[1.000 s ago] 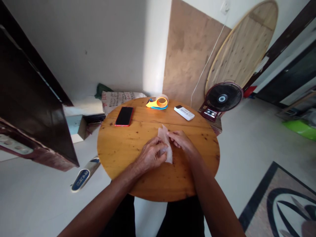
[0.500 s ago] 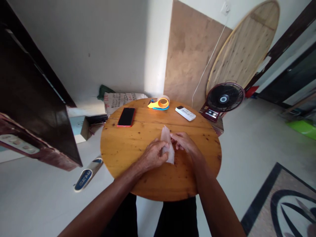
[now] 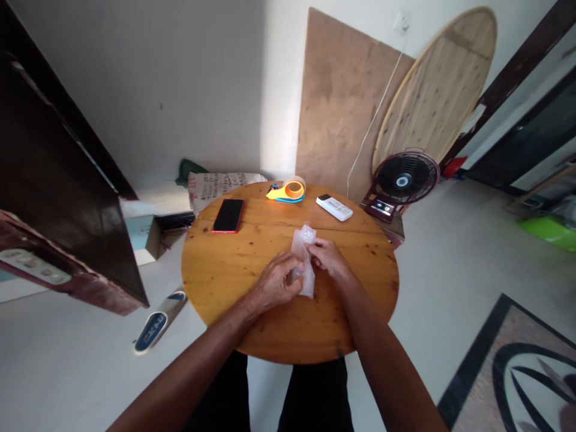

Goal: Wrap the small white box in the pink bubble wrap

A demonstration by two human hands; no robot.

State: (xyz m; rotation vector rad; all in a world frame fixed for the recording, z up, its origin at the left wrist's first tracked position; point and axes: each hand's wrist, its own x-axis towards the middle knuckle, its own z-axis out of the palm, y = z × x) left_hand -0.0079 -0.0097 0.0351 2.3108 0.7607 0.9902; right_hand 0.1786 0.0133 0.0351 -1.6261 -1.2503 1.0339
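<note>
A small clear plastic bag [image 3: 304, 252] stands between my two hands over the middle of the round wooden table [image 3: 225, 282]. My left hand [image 3: 276, 281] is closed around the bag's lower part, fingers curled against it. My right hand [image 3: 327, 258] pinches the bag's upper right edge with its fingertips. The bag's top is crumpled and sticks up above my fingers. What is inside the bag is too small to make out.
A red-cased phone [image 3: 228, 215], an orange and blue tape dispenser [image 3: 287, 191] and a white remote [image 3: 334, 207] lie at the table's far side. A floor fan [image 3: 402, 180] stands to the right behind it. Wooden boards [image 3: 342, 102] lean on the wall.
Both hands stayed on the bag. Its top has gone from a flat pointed flap to a crumpled bunch. The camera view shifted slightly.
</note>
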